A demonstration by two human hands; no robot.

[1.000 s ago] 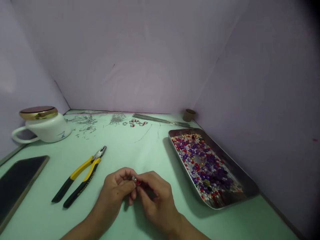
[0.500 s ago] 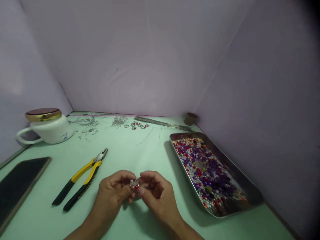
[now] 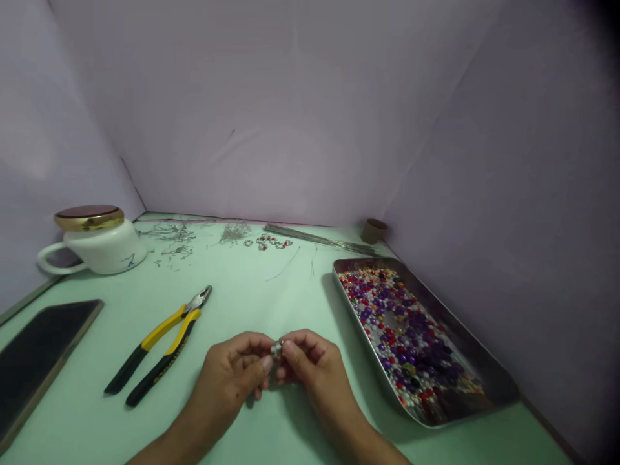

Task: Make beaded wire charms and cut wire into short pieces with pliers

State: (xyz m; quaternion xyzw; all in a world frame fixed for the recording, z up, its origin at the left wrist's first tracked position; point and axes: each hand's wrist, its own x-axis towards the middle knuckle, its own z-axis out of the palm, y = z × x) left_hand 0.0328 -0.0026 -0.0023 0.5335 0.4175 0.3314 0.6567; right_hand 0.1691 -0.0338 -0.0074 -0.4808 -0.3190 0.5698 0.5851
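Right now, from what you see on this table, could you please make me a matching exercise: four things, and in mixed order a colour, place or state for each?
1. pliers
2. mug
3. tray
4. small beaded piece

A. white, with a lid
B. metal, holding loose beads
C. held between left hand and right hand
D. yellow and black, lying open

Pairs: 1-D, 2-A, 3-B, 4-C

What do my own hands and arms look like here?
Your left hand and right hand show no gloves or rings, and the visible forearms no sleeves, watch or bracelet. A small dark spot marks the left hand near the thumb's base.
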